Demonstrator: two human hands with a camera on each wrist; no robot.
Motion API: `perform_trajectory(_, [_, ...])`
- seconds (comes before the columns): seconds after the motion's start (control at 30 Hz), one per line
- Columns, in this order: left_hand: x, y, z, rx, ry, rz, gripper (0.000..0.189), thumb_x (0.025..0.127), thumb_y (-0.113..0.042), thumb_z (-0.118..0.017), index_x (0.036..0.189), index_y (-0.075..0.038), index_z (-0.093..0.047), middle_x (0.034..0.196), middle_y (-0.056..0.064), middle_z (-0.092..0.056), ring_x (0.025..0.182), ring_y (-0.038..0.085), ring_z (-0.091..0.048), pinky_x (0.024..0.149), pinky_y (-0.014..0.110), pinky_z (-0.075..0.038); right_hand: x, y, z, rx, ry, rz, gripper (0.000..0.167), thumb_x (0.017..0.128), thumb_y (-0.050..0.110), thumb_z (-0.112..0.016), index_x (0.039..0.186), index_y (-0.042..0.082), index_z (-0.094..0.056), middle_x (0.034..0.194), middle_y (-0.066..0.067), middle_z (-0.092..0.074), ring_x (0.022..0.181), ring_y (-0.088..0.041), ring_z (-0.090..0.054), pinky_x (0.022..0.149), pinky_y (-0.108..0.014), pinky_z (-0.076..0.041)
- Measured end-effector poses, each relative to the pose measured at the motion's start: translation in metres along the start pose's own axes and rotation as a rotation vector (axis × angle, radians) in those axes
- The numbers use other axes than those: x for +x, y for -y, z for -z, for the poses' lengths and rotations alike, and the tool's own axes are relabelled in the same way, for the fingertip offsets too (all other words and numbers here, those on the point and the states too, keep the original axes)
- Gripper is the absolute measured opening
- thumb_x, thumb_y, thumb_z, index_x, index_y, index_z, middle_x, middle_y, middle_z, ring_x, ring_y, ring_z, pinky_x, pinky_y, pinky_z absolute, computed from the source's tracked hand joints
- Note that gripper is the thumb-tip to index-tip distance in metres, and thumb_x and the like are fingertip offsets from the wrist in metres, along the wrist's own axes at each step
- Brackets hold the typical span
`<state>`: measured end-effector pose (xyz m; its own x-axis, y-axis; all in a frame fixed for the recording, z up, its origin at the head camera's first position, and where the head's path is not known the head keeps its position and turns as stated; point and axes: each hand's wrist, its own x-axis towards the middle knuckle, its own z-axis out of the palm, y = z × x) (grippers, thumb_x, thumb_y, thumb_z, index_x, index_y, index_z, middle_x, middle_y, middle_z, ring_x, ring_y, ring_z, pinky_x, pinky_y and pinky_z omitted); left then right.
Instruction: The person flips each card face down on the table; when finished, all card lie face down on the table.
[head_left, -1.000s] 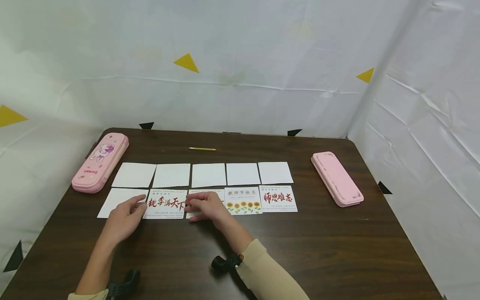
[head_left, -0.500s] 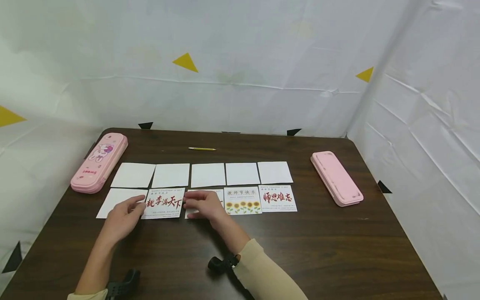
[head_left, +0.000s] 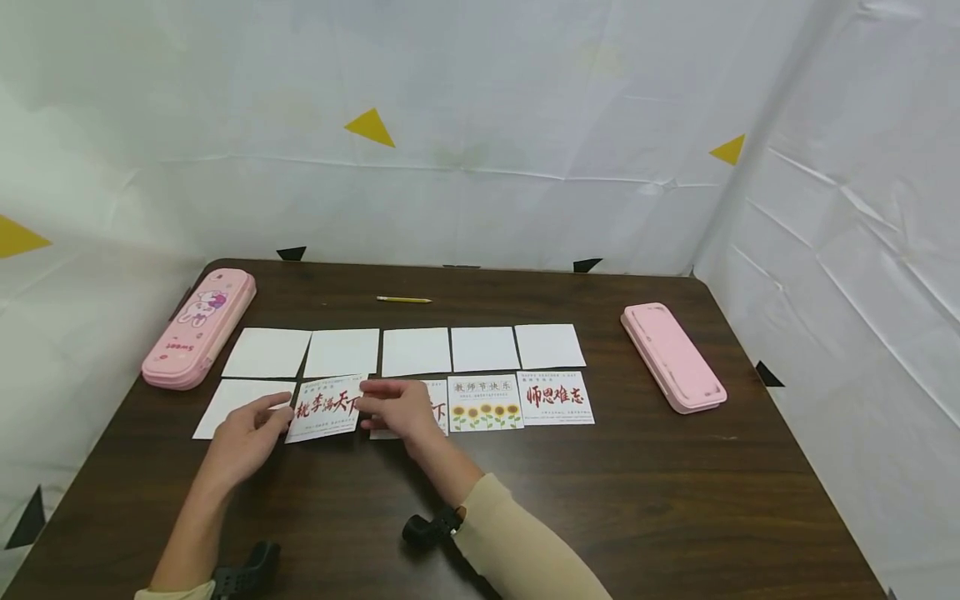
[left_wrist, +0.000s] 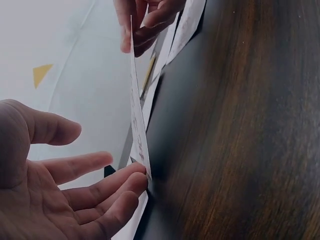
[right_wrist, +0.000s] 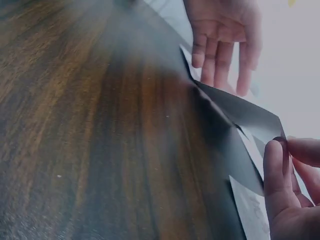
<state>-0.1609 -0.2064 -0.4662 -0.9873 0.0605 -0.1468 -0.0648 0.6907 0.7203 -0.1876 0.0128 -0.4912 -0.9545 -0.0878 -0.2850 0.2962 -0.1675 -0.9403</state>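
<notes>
My right hand [head_left: 403, 413] pinches the right edge of a white card [head_left: 324, 410] with red Chinese lettering. That edge is lifted, so the card tilts, and its dark-looking underside [right_wrist: 245, 110] shows in the right wrist view. At the card's left edge, my left hand [head_left: 251, 433] has its fingers extended, and the fingertips [left_wrist: 137, 172] are right at the low end of the card. Partly under the right hand lies another red-lettered card [head_left: 438, 408]. A blank white card [head_left: 225, 408] lies beneath and left of the left hand.
Beyond the hands runs a row of several blank cards [head_left: 416, 351]. To the right lie a sunflower card [head_left: 486, 403] and a red-lettered card [head_left: 555, 398]. A pencil [head_left: 403, 299] lies farther back. Pink pencil cases stand at the left [head_left: 198, 329] and right [head_left: 672, 358].
My right hand has shifted left and raised the right edge of the red-lettered card, which went from flat to tilted. My left hand has stayed almost in place.
</notes>
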Motion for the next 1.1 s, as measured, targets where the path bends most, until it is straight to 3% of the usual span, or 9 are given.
perform_trajectory(0.13, [0.000, 0.001, 0.000, -0.078, 0.010, -0.005, 0.049, 0.102, -0.028, -0.048, 0.139, 0.004, -0.050, 0.117, 0.027, -0.065, 0.102, 0.035, -0.064, 0.080, 0.039, -0.047, 0.000, 0.003, 0.004, 0.049, 0.015, -0.013, 0.032, 0.081, -0.004, -0.076, 0.112, -0.007, -0.070, 0.094, -0.010, -0.073, 0.081, -0.018, -0.071, 0.066, -0.034, -0.059])
perform_trajectory(0.3, [-0.003, 0.002, 0.003, -0.308, -0.005, -0.016, 0.050, 0.104, -0.027, -0.049, 0.141, 0.007, -0.046, 0.119, 0.029, -0.063, 0.096, 0.025, -0.068, 0.078, 0.027, -0.056, 0.000, 0.007, 0.011, 0.068, 0.014, -0.017, 0.028, 0.085, -0.004, -0.071, 0.113, -0.005, -0.071, 0.097, -0.014, -0.073, 0.078, -0.016, -0.069, 0.068, -0.033, -0.059])
perform_trajectory(0.47, [-0.007, 0.000, 0.005, -0.460, -0.119, -0.067, 0.047, 0.102, -0.023, -0.055, 0.138, 0.007, -0.050, 0.114, 0.021, -0.068, 0.088, 0.010, -0.070, 0.076, 0.022, -0.056, 0.000, 0.010, 0.015, 0.023, -0.010, 0.033, 0.024, 0.087, -0.004, -0.069, 0.111, -0.003, -0.073, 0.096, -0.014, -0.073, 0.074, -0.017, -0.069, 0.068, -0.034, -0.059])
perform_trajectory(0.67, [-0.009, -0.008, 0.002, -0.752, -0.244, -0.099, 0.038, 0.097, -0.008, -0.062, 0.127, 0.013, -0.056, 0.101, 0.003, -0.073, 0.090, 0.011, -0.071, 0.080, 0.024, -0.053, -0.001, 0.012, 0.016, -0.123, -0.026, 0.153, 0.020, 0.086, 0.011, -0.076, 0.104, 0.003, -0.077, 0.094, -0.004, -0.074, 0.087, -0.037, -0.070, 0.074, -0.043, -0.059])
perform_trajectory(0.7, [-0.009, -0.010, 0.000, -0.762, -0.272, -0.093, 0.036, 0.096, -0.007, -0.062, 0.126, 0.012, -0.058, 0.100, 0.002, -0.073, 0.091, 0.010, -0.071, 0.080, 0.023, -0.053, -0.001, 0.012, 0.016, -0.154, -0.034, 0.176, 0.019, 0.086, 0.012, -0.077, 0.103, 0.004, -0.077, 0.094, -0.003, -0.073, 0.086, -0.038, -0.069, 0.073, -0.043, -0.058])
perform_trajectory(0.77, [-0.010, -0.013, -0.005, -0.697, -0.338, -0.074, 0.032, 0.096, -0.008, -0.061, 0.125, 0.008, -0.062, 0.102, 0.002, -0.073, 0.093, 0.005, -0.068, 0.080, 0.017, -0.052, -0.001, 0.012, 0.015, -0.218, -0.057, 0.217, 0.018, 0.085, 0.015, -0.077, 0.101, 0.005, -0.078, 0.092, -0.001, -0.071, 0.083, -0.036, -0.068, 0.072, -0.041, -0.058])
perform_trajectory(0.87, [-0.012, -0.016, -0.012, -0.559, -0.391, -0.042, 0.033, 0.097, -0.011, -0.059, 0.129, -0.003, -0.065, 0.113, 0.005, -0.070, 0.099, 0.002, -0.062, 0.080, 0.011, -0.049, -0.001, 0.010, 0.013, -0.330, -0.118, 0.263, 0.016, 0.085, 0.018, -0.078, 0.097, 0.007, -0.079, 0.090, 0.002, -0.070, 0.077, -0.019, -0.067, 0.068, -0.030, -0.055])
perform_trajectory(0.97, [-0.012, -0.018, -0.016, -0.466, -0.389, -0.042, 0.039, 0.097, -0.013, -0.059, 0.136, -0.011, -0.060, 0.122, 0.007, -0.064, 0.103, 0.002, -0.057, 0.081, 0.009, -0.044, -0.001, 0.009, 0.011, -0.374, -0.150, 0.259, 0.015, 0.085, 0.017, -0.078, 0.095, 0.006, -0.079, 0.084, 0.001, -0.072, 0.068, -0.009, -0.063, 0.058, -0.021, -0.049])
perform_trajectory(1.1, [-0.011, -0.020, -0.014, -0.348, -0.325, -0.054, 0.048, 0.098, -0.016, -0.058, 0.145, -0.015, -0.049, 0.121, 0.015, -0.054, 0.109, 0.019, -0.056, 0.079, 0.019, -0.044, -0.003, 0.007, 0.007, -0.368, -0.163, 0.192, 0.012, 0.085, 0.014, -0.077, 0.095, 0.007, -0.079, 0.078, 0.001, -0.071, 0.059, -0.011, -0.064, 0.052, -0.020, -0.051])
